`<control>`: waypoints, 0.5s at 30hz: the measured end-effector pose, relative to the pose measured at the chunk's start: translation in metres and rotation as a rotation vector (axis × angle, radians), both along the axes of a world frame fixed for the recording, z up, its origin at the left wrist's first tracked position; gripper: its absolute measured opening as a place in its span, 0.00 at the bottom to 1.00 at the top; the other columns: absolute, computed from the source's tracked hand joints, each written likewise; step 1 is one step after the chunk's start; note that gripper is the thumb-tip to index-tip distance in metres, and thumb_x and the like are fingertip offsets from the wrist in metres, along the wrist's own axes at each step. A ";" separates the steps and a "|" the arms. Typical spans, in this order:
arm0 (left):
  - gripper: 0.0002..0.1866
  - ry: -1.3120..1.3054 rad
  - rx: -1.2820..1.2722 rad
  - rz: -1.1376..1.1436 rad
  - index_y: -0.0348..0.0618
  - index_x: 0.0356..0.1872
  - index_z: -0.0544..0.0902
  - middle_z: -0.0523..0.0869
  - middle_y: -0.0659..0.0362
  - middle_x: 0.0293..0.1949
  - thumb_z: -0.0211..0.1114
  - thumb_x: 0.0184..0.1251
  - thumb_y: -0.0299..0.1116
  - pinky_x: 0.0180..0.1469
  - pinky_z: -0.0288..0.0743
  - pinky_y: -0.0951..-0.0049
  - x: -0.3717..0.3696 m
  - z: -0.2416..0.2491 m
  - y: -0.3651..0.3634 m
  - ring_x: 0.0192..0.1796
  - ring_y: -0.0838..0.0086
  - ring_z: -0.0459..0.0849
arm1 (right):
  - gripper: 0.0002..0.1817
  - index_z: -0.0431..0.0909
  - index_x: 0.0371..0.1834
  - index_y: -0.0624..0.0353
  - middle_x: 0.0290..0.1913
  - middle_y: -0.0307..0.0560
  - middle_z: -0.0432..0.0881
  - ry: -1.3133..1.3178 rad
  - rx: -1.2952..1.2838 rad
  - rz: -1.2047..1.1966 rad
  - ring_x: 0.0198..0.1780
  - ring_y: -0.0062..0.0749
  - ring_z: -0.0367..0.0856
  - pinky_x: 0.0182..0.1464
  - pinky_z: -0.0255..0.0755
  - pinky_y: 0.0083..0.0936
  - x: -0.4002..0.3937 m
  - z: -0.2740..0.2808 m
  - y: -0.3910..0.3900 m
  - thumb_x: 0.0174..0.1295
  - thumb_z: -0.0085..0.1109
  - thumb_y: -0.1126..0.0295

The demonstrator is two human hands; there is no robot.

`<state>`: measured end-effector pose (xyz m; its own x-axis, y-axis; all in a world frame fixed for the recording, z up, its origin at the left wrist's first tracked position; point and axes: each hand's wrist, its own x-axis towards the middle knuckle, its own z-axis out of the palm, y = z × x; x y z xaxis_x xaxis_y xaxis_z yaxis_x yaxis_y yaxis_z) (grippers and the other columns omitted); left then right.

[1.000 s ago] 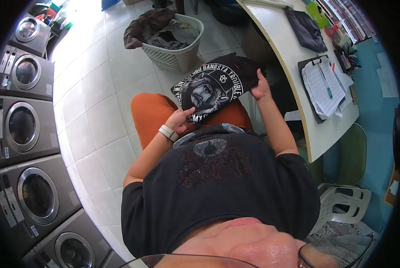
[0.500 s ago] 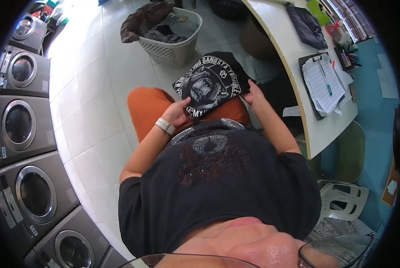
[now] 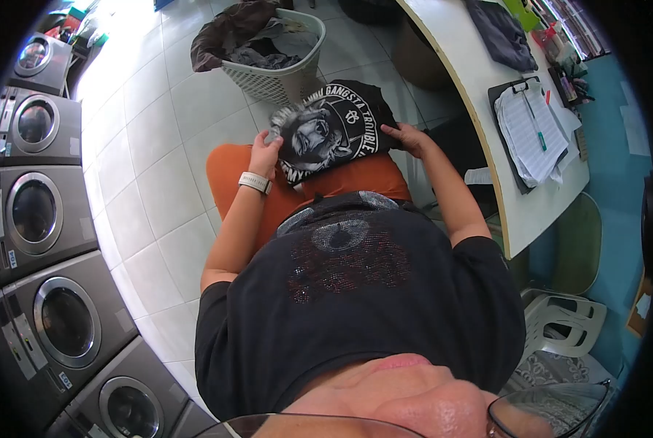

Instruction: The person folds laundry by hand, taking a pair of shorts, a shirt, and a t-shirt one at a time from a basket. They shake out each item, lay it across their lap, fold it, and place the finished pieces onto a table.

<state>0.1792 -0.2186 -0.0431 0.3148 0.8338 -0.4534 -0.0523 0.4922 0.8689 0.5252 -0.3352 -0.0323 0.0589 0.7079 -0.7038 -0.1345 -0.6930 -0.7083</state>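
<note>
A folded black T-shirt with a white animal-face print and ring of lettering lies over my lap, above the orange trousers. At its left edge, my left hand pinches the cloth, thumb on top; a pale watch band circles that wrist. My right hand grips the opposite edge, with the thumb over the fabric and the other fingers partly hidden beneath.
Ahead stands a light laundry basket heaped with dark clothes. To the right, a white table carries a clipboard with papers and a folded dark garment. Front-loading machines line the left side.
My left hand has moved from the T-shirt's near corner forward to its left edge. The T-shirt has turned slightly and shifted left; my right hand still holds its right side.
</note>
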 end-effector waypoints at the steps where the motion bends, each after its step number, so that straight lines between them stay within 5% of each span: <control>1: 0.28 0.265 0.022 0.004 0.35 0.63 0.60 0.79 0.50 0.47 0.59 0.65 0.32 0.49 0.73 0.69 0.003 -0.003 -0.001 0.48 0.70 0.78 | 0.32 0.71 0.54 0.57 0.47 0.42 0.79 0.008 0.068 0.016 0.48 0.27 0.77 0.50 0.71 0.28 -0.002 0.003 0.003 0.49 0.69 0.52; 3: 0.29 0.355 0.184 0.024 0.35 0.61 0.65 0.78 0.51 0.48 0.63 0.62 0.35 0.49 0.73 0.70 0.010 -0.010 -0.006 0.48 0.71 0.77 | 0.29 0.71 0.54 0.58 0.46 0.43 0.80 0.074 0.152 -0.003 0.46 0.27 0.78 0.50 0.72 0.28 0.000 0.011 0.007 0.50 0.68 0.57; 5: 0.23 0.388 0.588 -0.200 0.35 0.56 0.71 0.78 0.54 0.48 0.62 0.63 0.35 0.48 0.73 0.70 0.020 0.011 -0.012 0.46 0.72 0.77 | 0.27 0.71 0.54 0.59 0.45 0.44 0.80 0.138 0.231 -0.019 0.45 0.28 0.80 0.49 0.73 0.28 0.000 0.021 0.012 0.51 0.67 0.63; 6: 0.18 0.096 0.473 -0.273 0.36 0.53 0.75 0.77 0.57 0.49 0.58 0.67 0.37 0.47 0.74 0.71 0.029 0.022 -0.015 0.43 0.74 0.77 | 0.26 0.70 0.54 0.59 0.46 0.43 0.80 0.252 0.276 -0.066 0.46 0.29 0.79 0.51 0.74 0.29 0.001 0.026 0.015 0.51 0.66 0.68; 7: 0.18 0.100 0.469 -0.275 0.36 0.53 0.75 0.77 0.57 0.49 0.58 0.67 0.37 0.47 0.74 0.71 0.036 0.040 -0.018 0.43 0.74 0.77 | 0.26 0.70 0.55 0.60 0.46 0.43 0.80 0.365 0.320 -0.112 0.47 0.30 0.79 0.52 0.74 0.29 0.001 0.031 0.018 0.50 0.64 0.74; 9: 0.17 -0.154 0.060 -0.452 0.39 0.54 0.75 0.77 0.59 0.49 0.53 0.70 0.38 0.46 0.74 0.73 0.048 0.071 -0.023 0.42 0.77 0.76 | 0.24 0.69 0.54 0.61 0.45 0.45 0.80 0.376 0.353 -0.160 0.47 0.33 0.80 0.53 0.74 0.31 -0.009 0.040 0.024 0.51 0.61 0.74; 15: 0.31 -0.249 -0.224 -0.437 0.43 0.65 0.61 0.73 0.56 0.53 0.48 0.69 0.53 0.49 0.74 0.60 0.066 0.077 -0.013 0.47 0.68 0.76 | 0.26 0.66 0.56 0.61 0.48 0.51 0.77 0.639 0.332 -0.408 0.47 0.38 0.79 0.53 0.74 0.35 -0.034 0.047 0.038 0.50 0.58 0.76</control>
